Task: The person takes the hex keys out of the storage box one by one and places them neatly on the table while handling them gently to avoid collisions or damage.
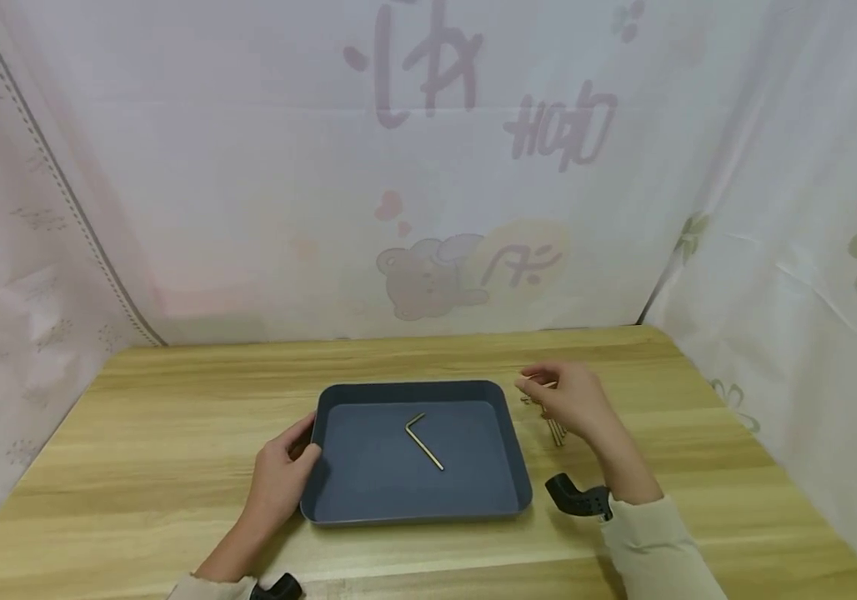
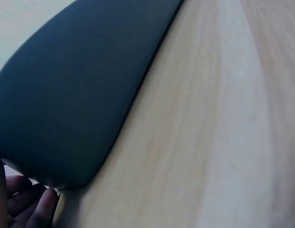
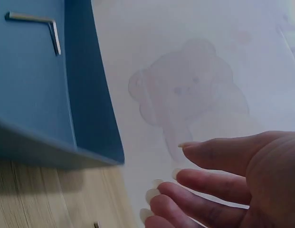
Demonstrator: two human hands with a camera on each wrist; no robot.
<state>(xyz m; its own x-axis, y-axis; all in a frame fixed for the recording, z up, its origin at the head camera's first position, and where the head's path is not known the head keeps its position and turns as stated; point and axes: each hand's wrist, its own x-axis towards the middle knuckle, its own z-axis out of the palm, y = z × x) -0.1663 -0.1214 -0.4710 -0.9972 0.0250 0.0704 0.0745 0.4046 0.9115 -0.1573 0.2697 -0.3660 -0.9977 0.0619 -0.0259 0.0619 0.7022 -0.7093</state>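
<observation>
A dark blue-grey rectangular tray lies on the table. Inside it is a single brass-coloured L-shaped hex key, also visible in the right wrist view. My left hand grips the tray's left side, thumb at the rim and fingers against the outer wall. Beyond the tray's right side, my right hand hovers over several more hex keys, partly hiding them. In the right wrist view, the thumb and bent fingers stand apart with nothing between them.
A wood-grain table carries everything. Behind it hangs a pale printed cloth, with more cloth along both sides. Black wrist mounts sit at both sleeves.
</observation>
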